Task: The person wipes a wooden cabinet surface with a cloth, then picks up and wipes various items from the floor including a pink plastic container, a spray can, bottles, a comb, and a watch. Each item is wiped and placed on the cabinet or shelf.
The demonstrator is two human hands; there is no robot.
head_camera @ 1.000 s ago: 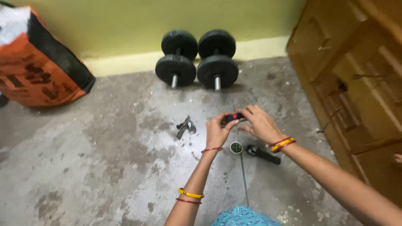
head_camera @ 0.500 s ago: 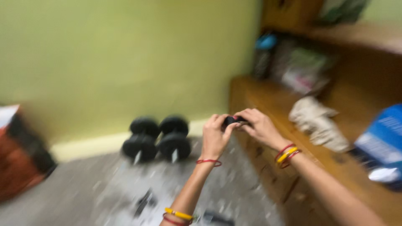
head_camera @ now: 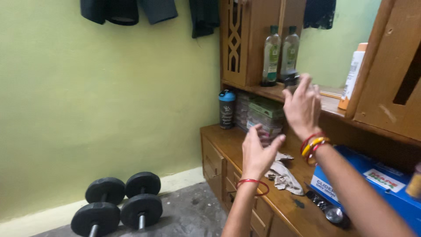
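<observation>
**Both hands lifted toward the shelf**

Nearest, left hand (head_camera: 256, 153) raised above the crumpled cloth (head_camera: 283, 175), fingers spread, holding nothing. Higher and farther, right hand (head_camera: 301, 107) likewise splayed and empty, apart from the left. Likely mid-reach. Beyond the fingertips, a small dark object (head_camera: 289, 79), blurred, on the wooden shelf (head_camera: 263, 91) beside two clear bottles (head_camera: 272, 55); any grasp there calls for care round them.
</observation>
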